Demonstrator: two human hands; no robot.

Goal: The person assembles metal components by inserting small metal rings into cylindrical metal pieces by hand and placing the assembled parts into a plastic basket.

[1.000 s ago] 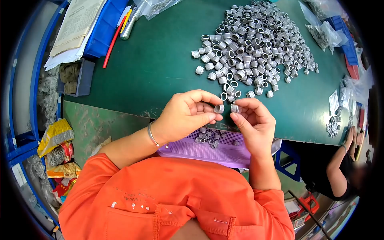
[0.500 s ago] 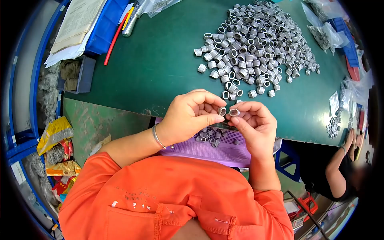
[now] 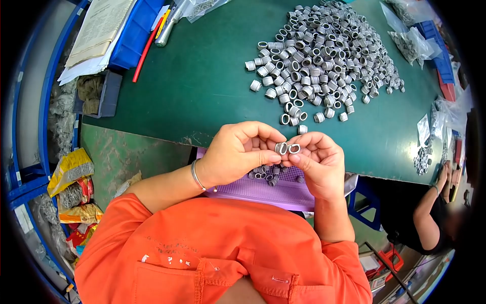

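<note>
Between thumb and fingers, my left hand (image 3: pixel 238 151) pinches a small grey metal ring (image 3: pixel 280 148). A second metal ring (image 3: pixel 293 148) is pinched in my right hand (image 3: pixel 320 159). The two rings are side by side, their openings turned toward me, about touching. Both hands are in front of the table's near edge, over a purple perforated basket (image 3: pixel 238 196). Several darker rings (image 3: pixel 267 173) lie in that basket, partly hidden by my hands. Beyond my hands a large heap of similar metal rings (image 3: pixel 324 55) spreads over the green table (image 3: pixel 172 96).
A blue tray with papers (image 3: pixel 124 43), a red pen (image 3: pixel 144 55) and a grey bin (image 3: pixel 109 93) stand at the left. Plastic bags of parts (image 3: pixel 412 45) lie at the right. Another person's arm (image 3: pixel 425 218) shows at lower right. Blue shelving (image 3: pixel 40 101) lines the left.
Both hands have shifted slightly toward me. The two rings have come closer together and their openings now face me more. A loose ring on the table beyond my hands shows more fully.
</note>
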